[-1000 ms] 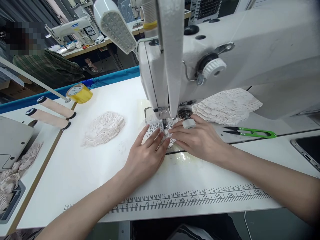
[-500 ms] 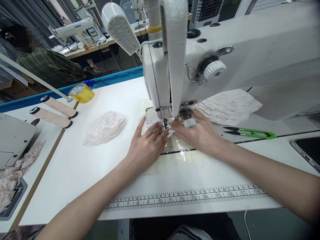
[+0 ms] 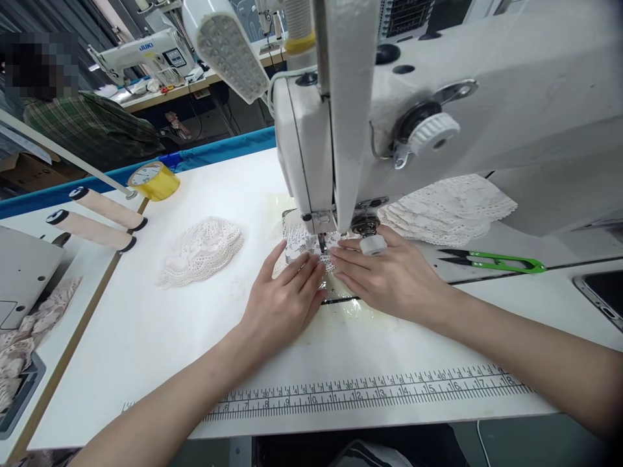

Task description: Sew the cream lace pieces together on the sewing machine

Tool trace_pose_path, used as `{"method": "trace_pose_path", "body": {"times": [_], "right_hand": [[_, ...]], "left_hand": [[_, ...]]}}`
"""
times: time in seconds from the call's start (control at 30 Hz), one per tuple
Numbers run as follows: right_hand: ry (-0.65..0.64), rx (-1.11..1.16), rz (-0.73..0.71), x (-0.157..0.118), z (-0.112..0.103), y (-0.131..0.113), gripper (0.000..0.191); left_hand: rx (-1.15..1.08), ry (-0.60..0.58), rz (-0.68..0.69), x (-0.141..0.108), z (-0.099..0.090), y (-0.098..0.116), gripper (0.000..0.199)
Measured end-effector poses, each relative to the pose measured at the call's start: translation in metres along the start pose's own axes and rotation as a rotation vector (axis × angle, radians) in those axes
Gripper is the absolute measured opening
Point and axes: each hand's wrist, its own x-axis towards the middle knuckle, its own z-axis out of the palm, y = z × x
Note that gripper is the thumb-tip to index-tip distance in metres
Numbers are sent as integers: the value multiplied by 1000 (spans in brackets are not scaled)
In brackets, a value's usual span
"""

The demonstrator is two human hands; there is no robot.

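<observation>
A small piece of white lace lies under the needle and presser foot of a white sewing machine. My left hand rests flat on the left and near edge of the lace, thumb apart from the fingers. On the other side, my right hand lies with its fingers stretched out on the lace's right edge, just right of the foot. The tension knob partly covers the right hand's thumb side. Both hands press the lace down rather than grip it. Fingertips cover part of the lace.
A lace pile lies left, and another lace stack sits behind my right hand. Green thread snips and a phone are at right. Yellow tape and thread cones stand far left. A person sits beyond.
The right hand has shifted slightly toward me and right, and the left hand slightly down, still flat on the lace. The whole view has moved a little.
</observation>
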Motion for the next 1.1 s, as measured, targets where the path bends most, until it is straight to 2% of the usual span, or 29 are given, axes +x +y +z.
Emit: {"method": "trace_pose_path", "body": {"times": [0.27, 0.6, 1.1], "right_hand": [[-27, -28, 8, -1, 4, 3, 27], [1, -41, 26, 2, 6, 4, 26], [-66, -51, 42, 4, 10, 6, 29]], "left_hand": [[-12, -3, -16, 1, 3, -3, 28], [-29, -12, -44, 4, 6, -7, 31], [-55, -14, -80, 4, 11, -11, 36]]}}
